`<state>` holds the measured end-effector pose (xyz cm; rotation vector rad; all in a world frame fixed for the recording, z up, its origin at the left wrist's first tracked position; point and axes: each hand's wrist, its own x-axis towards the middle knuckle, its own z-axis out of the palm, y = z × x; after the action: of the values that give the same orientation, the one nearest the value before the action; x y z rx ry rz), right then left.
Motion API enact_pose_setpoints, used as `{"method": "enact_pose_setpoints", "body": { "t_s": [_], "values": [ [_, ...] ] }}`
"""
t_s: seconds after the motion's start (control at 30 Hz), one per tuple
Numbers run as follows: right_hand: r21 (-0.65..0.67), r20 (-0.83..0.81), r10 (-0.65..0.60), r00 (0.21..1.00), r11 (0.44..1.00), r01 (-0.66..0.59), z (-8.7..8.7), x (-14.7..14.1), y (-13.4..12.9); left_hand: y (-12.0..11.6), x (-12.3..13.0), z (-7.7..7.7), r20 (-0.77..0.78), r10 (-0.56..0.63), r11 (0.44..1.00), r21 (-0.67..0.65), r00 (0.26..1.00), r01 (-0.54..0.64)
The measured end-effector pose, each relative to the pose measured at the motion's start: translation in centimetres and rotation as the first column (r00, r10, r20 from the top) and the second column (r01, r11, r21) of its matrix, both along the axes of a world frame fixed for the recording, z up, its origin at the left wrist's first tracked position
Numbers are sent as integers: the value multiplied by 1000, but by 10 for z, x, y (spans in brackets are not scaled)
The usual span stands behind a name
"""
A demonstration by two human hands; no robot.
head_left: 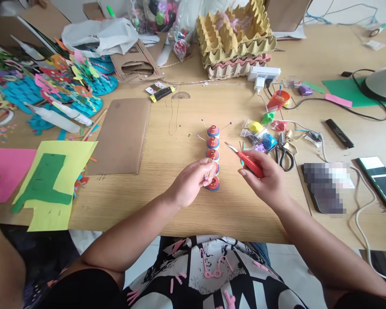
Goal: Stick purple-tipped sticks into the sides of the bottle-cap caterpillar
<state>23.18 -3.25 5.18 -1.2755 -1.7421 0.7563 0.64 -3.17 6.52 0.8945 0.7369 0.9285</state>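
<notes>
A row of several small red-and-blue pieces with faces (213, 143) runs down the middle of the table. Thin sticks with purple ball tips (203, 123) poke out from the upper pieces. Over the lower part of the row, my left hand (193, 182) pinches a thin stick with a purple tip (206, 177) and partly covers the pieces there. To the right of the row, my right hand (265, 174) is closed round a red-handled craft knife (251, 164). Its pointed metal tip slants up and left toward the row, apart from it.
Left are a cardboard sheet (119, 136), yellow paper (82, 167) and colourful cut-outs on blue bases (93, 83). Egg trays (234, 43) stack at the back. Right lie black-handled pliers (281, 154), clay packets (255, 126), phones (381, 182) and cables. Another person's arm (3, 262) shows lower left.
</notes>
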Motion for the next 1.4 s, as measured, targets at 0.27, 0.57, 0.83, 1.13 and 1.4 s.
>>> {"method": "enact_pose_setpoints", "body": {
  "t_s": [0.27,0.57,0.83,1.13,1.4],
  "values": [
    [-499,-759,-79,647,709,-499,-15,-6,-3,-4,28,-13,-18,-312,947,-81,950,309],
    [-430,-801,-29,598,723,-541,-23,-9,-10,-17,29,-23,-163,-252,968,-64,954,244],
    [-359,-702,-75,708,896,-261,-18,1,-6,0,4,-3,-112,93,992,98,989,-82],
    [-176,-54,-2,999,984,-8,-19,18,4,12,-1,-15,-236,197,959,250,951,-137],
    [10,274,161,948,985,-170,-20,9,-4,7,8,-27,-458,157,911,410,875,51]
  ]
}}
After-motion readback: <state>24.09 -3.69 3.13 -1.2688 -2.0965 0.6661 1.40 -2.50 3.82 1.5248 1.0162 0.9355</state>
